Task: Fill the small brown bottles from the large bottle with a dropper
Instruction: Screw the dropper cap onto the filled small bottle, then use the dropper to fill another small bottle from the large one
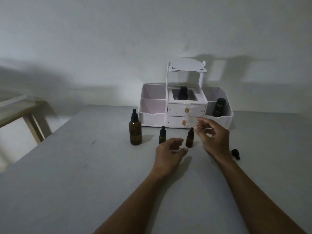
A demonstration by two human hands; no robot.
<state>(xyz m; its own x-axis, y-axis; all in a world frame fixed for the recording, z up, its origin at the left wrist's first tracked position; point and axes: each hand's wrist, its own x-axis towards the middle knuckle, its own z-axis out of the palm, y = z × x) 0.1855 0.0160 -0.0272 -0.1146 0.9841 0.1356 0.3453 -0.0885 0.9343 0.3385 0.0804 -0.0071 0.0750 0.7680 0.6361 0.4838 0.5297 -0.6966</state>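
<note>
At the left edge of the frame a wooden chair stands beside the grey table, out of the work. Left of centre, the large brown bottle stands upright with its black dropper cap on, set a little apart so that it can likely be reached without knocking the others. To its right stands the first small brown bottle, capped, and then the second small brown bottle, also capped; the two make a short row near the front of the white organiser, probably lined up for filling in turn. The left hand hovers low between them, fingers loosely curled and thumb apart from them, holding nothing, seemingly ready to steady a bottle. The right hand hangs just beside the second bottle's cap, fingers bent and spread; blur makes it hard to say whether a fingertip touches the cap. Lower right of it, a small black piece lies on its side on the table. In the organiser a dark bottle sits in the middle compartment and a black bottle in the right one.
</note>
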